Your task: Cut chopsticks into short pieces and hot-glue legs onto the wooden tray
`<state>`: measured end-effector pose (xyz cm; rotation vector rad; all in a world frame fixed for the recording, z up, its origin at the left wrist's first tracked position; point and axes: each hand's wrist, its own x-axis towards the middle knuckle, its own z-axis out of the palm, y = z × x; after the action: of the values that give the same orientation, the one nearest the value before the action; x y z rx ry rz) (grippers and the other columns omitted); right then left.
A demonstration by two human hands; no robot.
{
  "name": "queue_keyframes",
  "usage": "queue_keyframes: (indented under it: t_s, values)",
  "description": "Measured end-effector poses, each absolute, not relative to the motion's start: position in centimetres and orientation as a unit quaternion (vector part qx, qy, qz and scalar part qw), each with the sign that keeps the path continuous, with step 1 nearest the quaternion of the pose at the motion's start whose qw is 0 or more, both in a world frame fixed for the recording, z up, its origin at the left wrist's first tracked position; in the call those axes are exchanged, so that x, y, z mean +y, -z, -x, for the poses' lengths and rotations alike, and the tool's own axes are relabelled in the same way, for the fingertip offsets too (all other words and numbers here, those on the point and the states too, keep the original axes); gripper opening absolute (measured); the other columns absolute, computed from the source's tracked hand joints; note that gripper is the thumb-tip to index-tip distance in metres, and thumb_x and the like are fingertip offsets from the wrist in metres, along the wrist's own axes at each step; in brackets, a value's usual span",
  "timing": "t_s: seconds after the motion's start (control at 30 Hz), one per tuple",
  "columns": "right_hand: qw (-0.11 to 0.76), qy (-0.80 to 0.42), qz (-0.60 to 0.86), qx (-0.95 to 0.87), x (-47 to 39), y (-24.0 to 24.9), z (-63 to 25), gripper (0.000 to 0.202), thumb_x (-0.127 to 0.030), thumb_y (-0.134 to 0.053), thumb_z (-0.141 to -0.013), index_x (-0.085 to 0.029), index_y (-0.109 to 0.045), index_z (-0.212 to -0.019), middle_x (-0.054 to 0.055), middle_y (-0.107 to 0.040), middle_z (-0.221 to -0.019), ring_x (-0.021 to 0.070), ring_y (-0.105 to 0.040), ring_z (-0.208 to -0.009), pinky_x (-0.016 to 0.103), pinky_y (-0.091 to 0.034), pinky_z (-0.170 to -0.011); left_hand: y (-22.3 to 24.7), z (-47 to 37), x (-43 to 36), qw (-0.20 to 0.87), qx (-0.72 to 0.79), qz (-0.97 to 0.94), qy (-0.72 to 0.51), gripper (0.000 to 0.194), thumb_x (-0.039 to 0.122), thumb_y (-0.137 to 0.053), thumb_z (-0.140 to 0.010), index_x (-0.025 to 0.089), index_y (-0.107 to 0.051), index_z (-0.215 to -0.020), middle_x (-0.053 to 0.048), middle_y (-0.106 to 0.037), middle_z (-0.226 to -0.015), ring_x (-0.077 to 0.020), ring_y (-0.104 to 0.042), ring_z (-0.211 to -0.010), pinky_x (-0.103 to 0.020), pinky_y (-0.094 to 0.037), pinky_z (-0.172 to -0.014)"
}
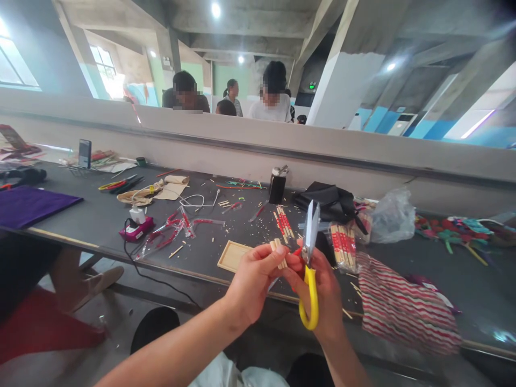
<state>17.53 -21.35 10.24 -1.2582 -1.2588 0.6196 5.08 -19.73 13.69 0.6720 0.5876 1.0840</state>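
My left hand (pixel 253 279) is closed, its thumb and fingers pinching a few short pale wooden sticks (pixel 279 248) side by side. In my right hand (pixel 326 290) is a pair of scissors (pixel 311 228) with a yellow handle, the blades pointing upward and slightly apart. Both hands are close together above the table's front edge, and the right fingers reach towards the sticks. Just beyond the left hand lies a shallow wooden tray (pixel 222 262). Longer wooden sticks with red bands (pixel 284 222) rest on the table behind the hands.
Packed sticks (pixel 342 244) and a striped cloth (pixel 399 303) are on the right, near a clear plastic bag (pixel 393 215) and a black bag (pixel 326 199). A black bottle (pixel 277 187) stands behind. Leftward are torn wrappers (pixel 177 223) and a purple power strip (pixel 137 230). People sit beyond the partition.
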Motion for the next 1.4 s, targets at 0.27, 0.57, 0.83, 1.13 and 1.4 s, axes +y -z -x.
queue_keyframes:
  t_s: [0.27,0.57,0.83,1.13,1.4]
  values:
    - [0.564,-0.292,0.511,-0.579,-22.3,-8.9,-18.4,0.043,-0.035,-0.064,-0.082,-0.028,-0.052,-0.122,0.005,-0.064,-0.106,0.0186,-0.065,-0.086,0.031,-0.056,-0.076,-13.6,-3.8,-19.6,0.618,0.338,-0.454,-0.545,0.023,0.035,-0.070,-0.076,0.013,-0.069,-0.084,-0.006,-0.070,-0.077,-0.0211,-0.067,-0.075,-0.028,-0.055,-0.061]
    - [0.479,-0.236,0.553,-0.639,-23.6,-8.7,-19.8,0.041,-0.041,-0.060,-0.084,-0.026,-0.052,-0.122,0.005,-0.062,-0.101,0.0196,-0.063,-0.086,0.032,-0.053,-0.077,-13.5,-2.1,-19.4,0.569,0.391,-0.525,-0.498,0.026,0.038,-0.068,-0.076,0.015,-0.066,-0.086,0.000,-0.059,-0.058,-0.0130,-0.058,-0.053,-0.022,-0.047,-0.048]
    - [0.514,-0.402,0.488,-0.580,-24.5,-9.8,-18.8,0.043,-0.058,-0.045,-0.089,-0.026,-0.051,-0.118,0.008,-0.066,-0.097,0.0191,-0.064,-0.075,0.027,-0.055,-0.063,-14.1,-1.2,-20.1,0.755,0.335,-0.385,-0.412,0.023,0.036,-0.062,-0.081,0.017,-0.050,-0.078,0.006,-0.040,-0.062,-0.0026,-0.030,-0.044,-0.014,-0.013,-0.035]
    - [0.510,-0.384,0.485,-0.598,-24.5,-7.7,-18.4,0.058,-0.066,-0.050,-0.082,-0.024,-0.052,-0.124,0.008,-0.063,-0.096,0.0179,-0.062,-0.075,0.027,-0.053,-0.065,-14.4,-0.5,-20.2,0.766,0.321,-0.363,-0.423,0.017,0.033,-0.059,-0.083,0.018,-0.053,-0.083,0.004,-0.040,-0.068,-0.0043,-0.031,-0.050,-0.018,-0.015,-0.041]
    - [0.425,-0.239,0.466,-0.738,-24.6,-8.3,-18.7,0.053,-0.061,-0.047,-0.087,-0.028,-0.045,-0.129,0.006,-0.058,-0.105,0.0181,-0.061,-0.082,0.027,-0.053,-0.072,-14.1,0.0,-20.9,0.728,0.320,-0.417,-0.441,0.018,0.033,-0.064,-0.081,0.018,-0.055,-0.086,0.006,-0.039,-0.061,-0.0041,-0.026,-0.049,-0.019,-0.012,-0.043]
